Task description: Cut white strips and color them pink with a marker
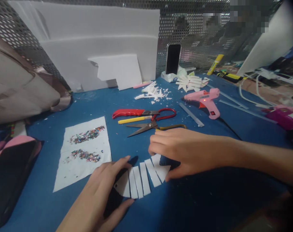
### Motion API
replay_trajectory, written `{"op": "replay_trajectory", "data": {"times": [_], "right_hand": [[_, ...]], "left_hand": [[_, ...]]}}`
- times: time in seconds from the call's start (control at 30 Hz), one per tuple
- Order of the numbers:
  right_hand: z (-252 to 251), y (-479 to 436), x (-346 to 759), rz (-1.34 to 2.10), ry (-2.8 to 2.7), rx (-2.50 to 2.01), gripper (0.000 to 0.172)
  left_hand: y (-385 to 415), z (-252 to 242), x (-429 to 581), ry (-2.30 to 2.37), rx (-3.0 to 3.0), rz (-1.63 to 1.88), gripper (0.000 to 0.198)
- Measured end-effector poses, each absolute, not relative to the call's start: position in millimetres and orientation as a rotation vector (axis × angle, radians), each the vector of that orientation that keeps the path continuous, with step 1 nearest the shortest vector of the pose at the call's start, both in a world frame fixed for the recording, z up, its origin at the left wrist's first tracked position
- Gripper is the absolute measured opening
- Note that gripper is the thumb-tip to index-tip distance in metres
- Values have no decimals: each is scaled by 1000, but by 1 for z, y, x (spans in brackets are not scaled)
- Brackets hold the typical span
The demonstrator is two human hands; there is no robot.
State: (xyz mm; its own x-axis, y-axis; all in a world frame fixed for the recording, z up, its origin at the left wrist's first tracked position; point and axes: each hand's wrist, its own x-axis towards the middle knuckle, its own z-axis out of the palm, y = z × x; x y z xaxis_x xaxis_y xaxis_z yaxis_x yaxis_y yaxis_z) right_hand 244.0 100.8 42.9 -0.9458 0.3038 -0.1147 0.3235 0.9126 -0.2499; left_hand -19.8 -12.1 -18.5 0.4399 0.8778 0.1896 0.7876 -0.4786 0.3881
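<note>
Several flat white pieces (145, 178) lie in a row on the blue tabletop, narrow gaps between them, together outlining a fish. My left hand (100, 190) spans the rounded head piece (124, 185), which has a small dark hole; its thumb and fingers are spread. At the other end, my right hand (182, 151) curls over the notched tail piece (162, 169), with fingertips at its upper edge and thumb at its lower corner. Scissors (146, 127) with open blades lie just beyond the right hand. A red-handled cutter (130, 112) and a yellow stick (134, 120) are beside them.
White paper (88, 174) at left holds two piles of glitter flakes. A pink glue gun (206, 100), its red light lit, lies right with a cord. White scraps (152, 91), a propped phone (173, 59) and white board (100, 25) stand behind. A dark phone (13, 180) lies left.
</note>
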Motion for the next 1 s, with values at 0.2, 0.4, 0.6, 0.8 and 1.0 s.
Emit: {"op": "replay_trajectory", "data": {"times": [0.2, 0.4, 0.6, 0.8, 1.0], "right_hand": [[40, 98, 243, -407, 3041, 450, 41], [40, 100, 241, -410, 3032, 444, 41], [43, 100, 242, -467, 3017, 422, 47], [62, 107, 240, -430, 3037, 474, 42], [117, 172, 216, 50, 2873, 1101, 34]], "left_hand": [[-11, -16, -17, 1463, 2435, 542, 55], [-12, -16, -16, 1460, 2410, 546, 58], [-11, -14, -16, 1436, 2399, 556, 59], [-15, -13, -16, 1436, 2375, 549, 61], [-14, -14, -18, 1370, 2387, 589, 61]]}}
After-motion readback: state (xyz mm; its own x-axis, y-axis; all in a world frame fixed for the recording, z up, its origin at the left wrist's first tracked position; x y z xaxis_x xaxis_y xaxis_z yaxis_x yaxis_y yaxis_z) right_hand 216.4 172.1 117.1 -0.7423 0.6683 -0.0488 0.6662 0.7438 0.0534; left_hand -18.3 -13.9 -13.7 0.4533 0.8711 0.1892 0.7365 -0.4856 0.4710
